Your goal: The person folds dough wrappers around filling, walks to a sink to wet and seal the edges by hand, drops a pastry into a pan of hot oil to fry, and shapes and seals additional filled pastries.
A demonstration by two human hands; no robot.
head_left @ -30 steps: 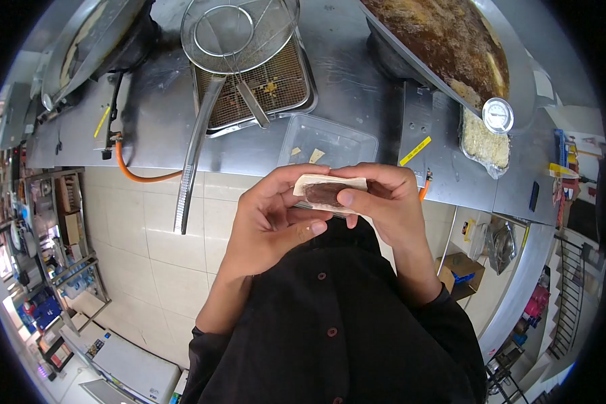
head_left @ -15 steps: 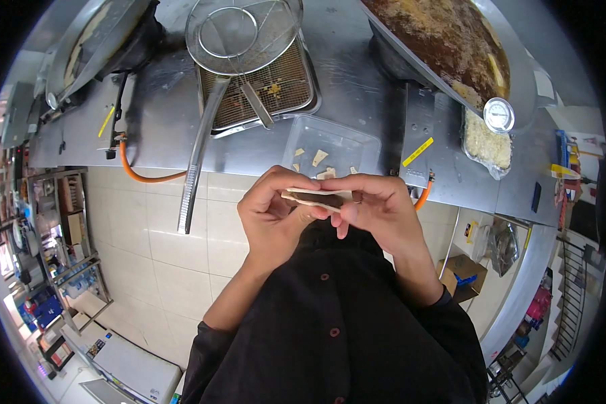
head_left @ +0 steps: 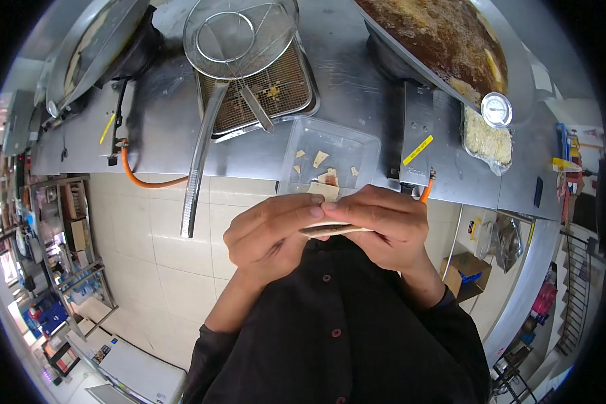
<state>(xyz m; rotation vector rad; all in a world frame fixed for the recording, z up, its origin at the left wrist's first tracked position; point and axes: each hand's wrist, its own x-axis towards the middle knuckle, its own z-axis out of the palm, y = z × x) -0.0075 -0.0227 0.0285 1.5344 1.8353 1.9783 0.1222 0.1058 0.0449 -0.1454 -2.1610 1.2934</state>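
I can read no wording; the right-hand yellow strip near the table's front edge and the thermometer dial show too small.

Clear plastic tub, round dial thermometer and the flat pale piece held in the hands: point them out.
Clear plastic tub (head_left: pixel 343 143): head view, bare inner floor.
Round dial thermometer (head_left: pixel 496 110): head view, middle of the dial.
Flat pale piece (head_left: pixel 335 229): head view, its visible edge.

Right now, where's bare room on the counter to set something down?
The counter is bare between the left pan and wire tray, and again between that tray and the right pan. It's crowded around the strainers, thermometer and crumbs.
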